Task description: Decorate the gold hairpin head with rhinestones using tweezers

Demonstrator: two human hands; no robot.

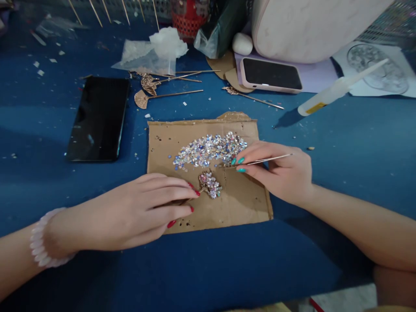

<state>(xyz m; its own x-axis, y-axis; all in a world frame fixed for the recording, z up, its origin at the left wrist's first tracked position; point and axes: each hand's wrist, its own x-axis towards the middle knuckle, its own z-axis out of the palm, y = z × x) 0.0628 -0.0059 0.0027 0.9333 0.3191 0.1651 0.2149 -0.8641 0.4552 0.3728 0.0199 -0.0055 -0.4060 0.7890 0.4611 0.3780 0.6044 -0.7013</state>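
My left hand (pixel 156 206), with red nails, rests on the cardboard sheet (pixel 240 208), its fingers closed on the thin metal stem of a hairpin. The hairpin's head (pixel 210 184), covered in pale glittering stones, lies just beyond my fingertips. My right hand (pixel 279 171), with teal nails, pinches a pair of tweezers (pixel 268 159). Their tips point left, between the hairpin head and a spread pile of small rhinestones (pixel 211 149) in clear, blue and pinkish tones. Whether the tips hold a stone is too small to tell.
On the blue table, a black phone (pixel 99 119) lies left of the cardboard. Bare metal hairpins (pixel 141 99) and a plastic bag (pixel 139 56) are behind it. A pale-cased phone (pixel 271 74) and an upright glue bottle (pixel 325 97) stand at the back right.
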